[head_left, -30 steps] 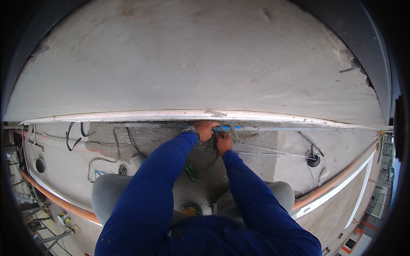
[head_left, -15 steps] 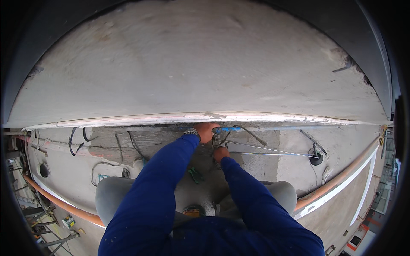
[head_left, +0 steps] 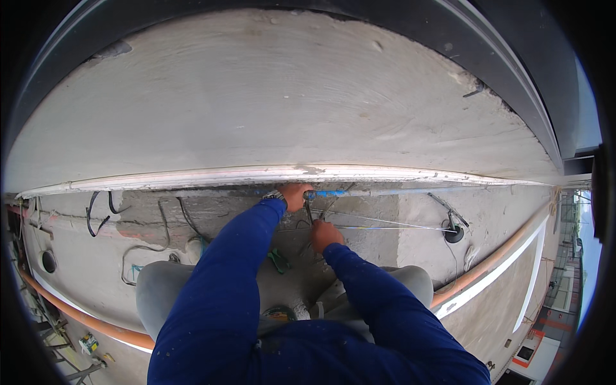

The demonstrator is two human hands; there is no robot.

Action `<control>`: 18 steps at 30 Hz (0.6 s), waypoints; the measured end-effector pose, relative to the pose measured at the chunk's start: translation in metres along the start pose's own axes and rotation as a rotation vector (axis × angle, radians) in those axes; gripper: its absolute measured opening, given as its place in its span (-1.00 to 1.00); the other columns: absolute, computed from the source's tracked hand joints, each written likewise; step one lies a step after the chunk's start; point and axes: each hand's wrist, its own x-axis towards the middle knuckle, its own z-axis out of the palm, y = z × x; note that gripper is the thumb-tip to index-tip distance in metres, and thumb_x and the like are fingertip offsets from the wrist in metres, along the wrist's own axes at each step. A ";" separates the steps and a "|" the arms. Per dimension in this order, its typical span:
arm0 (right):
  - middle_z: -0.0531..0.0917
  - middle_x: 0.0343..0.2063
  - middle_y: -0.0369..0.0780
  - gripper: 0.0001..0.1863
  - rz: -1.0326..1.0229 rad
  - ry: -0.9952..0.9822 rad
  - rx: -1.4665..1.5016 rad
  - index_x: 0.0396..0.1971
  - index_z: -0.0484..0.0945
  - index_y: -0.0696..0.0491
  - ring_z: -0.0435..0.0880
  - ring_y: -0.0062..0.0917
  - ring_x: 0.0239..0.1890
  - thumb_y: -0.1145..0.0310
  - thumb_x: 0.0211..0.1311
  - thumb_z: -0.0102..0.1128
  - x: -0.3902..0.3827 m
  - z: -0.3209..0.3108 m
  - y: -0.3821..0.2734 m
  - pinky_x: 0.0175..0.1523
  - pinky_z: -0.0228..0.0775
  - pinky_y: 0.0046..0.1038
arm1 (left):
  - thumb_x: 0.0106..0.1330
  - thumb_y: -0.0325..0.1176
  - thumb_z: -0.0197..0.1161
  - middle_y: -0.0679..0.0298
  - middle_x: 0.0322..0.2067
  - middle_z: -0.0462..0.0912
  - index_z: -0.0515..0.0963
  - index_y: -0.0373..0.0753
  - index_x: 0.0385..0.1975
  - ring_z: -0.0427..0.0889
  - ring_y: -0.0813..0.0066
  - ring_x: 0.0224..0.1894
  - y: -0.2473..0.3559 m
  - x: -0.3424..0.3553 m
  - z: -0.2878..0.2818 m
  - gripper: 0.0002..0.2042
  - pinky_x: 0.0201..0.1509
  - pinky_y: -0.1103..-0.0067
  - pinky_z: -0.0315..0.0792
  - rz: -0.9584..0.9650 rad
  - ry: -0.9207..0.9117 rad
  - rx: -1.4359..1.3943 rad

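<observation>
At the foot of the pale wall, my left hand (head_left: 295, 196) is closed beside a blue-marked pipe (head_left: 330, 192); its fingers hide what they grip. A dark round end (head_left: 310, 195) shows just right of that hand. Below it, a thin dark length (head_left: 308, 212) runs down to my right hand (head_left: 326, 236), which is closed around its lower part. Whether it is a tool or a cable I cannot tell. Two thin pale lines (head_left: 391, 228) stretch from near my right hand to a black round object (head_left: 453, 234). Green-handled pliers (head_left: 278, 261) lie on the floor between my forearms.
Black cable ends (head_left: 95, 218) and a looped cable (head_left: 144, 249) stick up at the left. A round hole (head_left: 49, 260) opens in the floor there. Orange pipes (head_left: 494, 260) run along both sides. A white ledge (head_left: 212, 175) edges the wall.
My right hand has come up closer to the wall and nearer the left hand's fitting. The left hand stays at the pipe. The whole view has shifted slightly.
</observation>
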 end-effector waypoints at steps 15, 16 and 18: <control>0.69 -0.28 0.16 -0.73 -0.276 0.101 0.324 -0.31 0.64 0.19 0.66 0.17 -0.16 0.30 0.37 0.05 0.011 0.004 -0.016 -0.02 0.49 0.09 | 0.40 -0.32 0.26 0.09 0.15 0.65 0.46 -0.09 0.31 0.59 0.02 0.24 -0.002 -0.004 0.011 -0.54 0.29 -0.09 0.34 -0.015 0.039 0.158; 0.68 -0.30 0.17 -0.73 -0.277 0.096 0.335 -0.32 0.63 0.21 0.65 0.19 -0.15 0.30 0.37 0.06 0.009 -0.003 -0.019 -0.02 0.48 0.08 | 0.40 -0.33 0.26 0.10 0.14 0.65 0.46 -0.09 0.30 0.59 0.02 0.23 -0.005 -0.003 0.012 -0.54 0.28 -0.08 0.34 -0.012 0.045 0.160; 0.66 -0.32 0.19 -0.73 -0.272 0.096 0.367 -0.32 0.62 0.22 0.64 0.21 -0.15 0.31 0.37 0.07 0.004 -0.011 -0.024 -0.02 0.47 0.07 | 0.40 -0.32 0.26 0.11 0.13 0.66 0.47 -0.10 0.29 0.59 0.01 0.23 -0.011 -0.002 0.016 -0.56 0.26 -0.06 0.35 -0.007 0.069 0.163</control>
